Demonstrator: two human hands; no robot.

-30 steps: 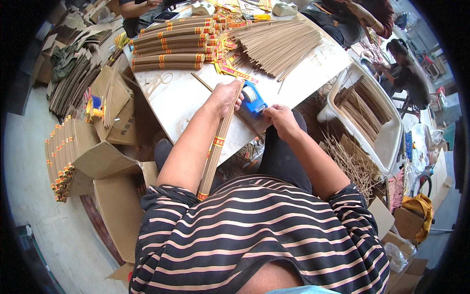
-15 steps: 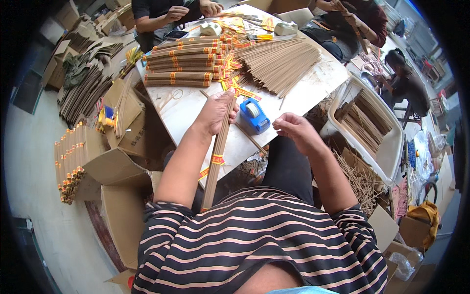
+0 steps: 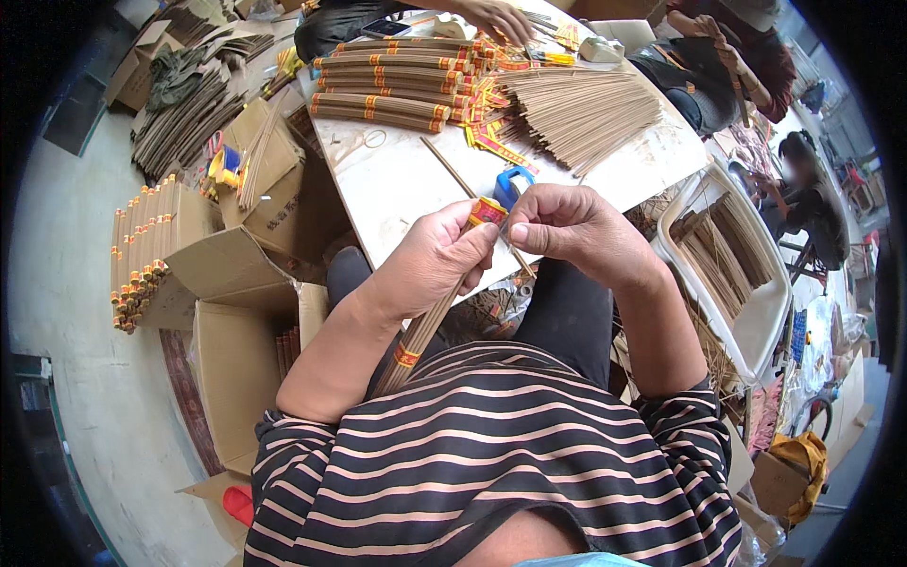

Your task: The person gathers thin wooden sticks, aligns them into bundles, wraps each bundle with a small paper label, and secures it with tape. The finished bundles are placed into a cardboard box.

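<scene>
My left hand (image 3: pixel 425 260) is closed around a bundle of thin brown incense sticks (image 3: pixel 430 326), which slants down toward my lap. A red-and-yellow paper label (image 3: pixel 487 212) wraps its upper end, and another band (image 3: pixel 406 356) circles it lower down. Fingers pinched together, my right hand (image 3: pixel 590 236) meets the label's edge beside my left thumb. A small glint shows at its fingertips, too small to make out. Just behind my right fingers, partly covered, stands a blue tape dispenser (image 3: pixel 511 183) on the white table (image 3: pixel 397 203).
Banded incense bundles (image 3: pixel 387 90) are stacked on the table, beside a fan of loose sticks (image 3: pixel 586 118). A white bin (image 3: pixel 782 307) of sticks stands right; an opened cardboard box (image 3: pixel 227 359) stands left. A co-worker's hand (image 3: pixel 496 17) reaches over the far side.
My right hand has moved left from beside the tape dispenser to the bundle's upper end. The bundle and my left hand have come closer to me, and the view has shifted.
</scene>
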